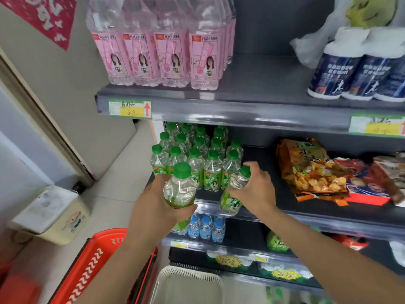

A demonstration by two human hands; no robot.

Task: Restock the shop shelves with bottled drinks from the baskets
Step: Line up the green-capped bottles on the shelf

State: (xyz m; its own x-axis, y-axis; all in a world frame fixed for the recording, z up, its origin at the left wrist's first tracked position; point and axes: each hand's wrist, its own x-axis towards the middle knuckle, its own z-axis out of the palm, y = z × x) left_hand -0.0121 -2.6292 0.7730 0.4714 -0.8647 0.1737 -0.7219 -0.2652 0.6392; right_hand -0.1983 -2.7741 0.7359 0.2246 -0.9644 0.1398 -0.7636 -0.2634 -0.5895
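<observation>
Below the middle shelf (274,212), nearest the camera, a red shopping basket (92,266) sits at lower left and a cream plastic basket (188,281) stands to its right, close against the shelf unit's base. Both bare forearms reach up from here toward the middle shelf.

The left hand (153,202) wraps its fingers around the lower body of a green-capped bottle (180,187), held upright just in front of that shelf's front edge. The right hand (254,189) closes over the shoulder of a second green-capped bottle (234,194), which tilts with its base at the shelf's front lip, right of the first bottle.

On the middle shelf, behind both held bottles, stand rows of matching green-capped bottles (197,159) at the left end. To their right the dark shelf surface is bare, then snack bags (311,170) lie flat.

Under the middle shelf, a lower shelf carries small blue-labelled bottles (206,227).

Above the middle shelf, the upper shelf (241,110) bears a yellow price tag (130,109) on its rail, pink peach soda bottles (157,51) at the left and dark-blue-labelled white bottles (355,73) at the right, beneath a plastic bag (315,42).

Left of the shelving, a pale tiled floor (118,183) meets a grey wall (72,84); a cream lidded bin (52,213) stands there, and a red paper decoration (43,16) hangs high on the wall.
</observation>
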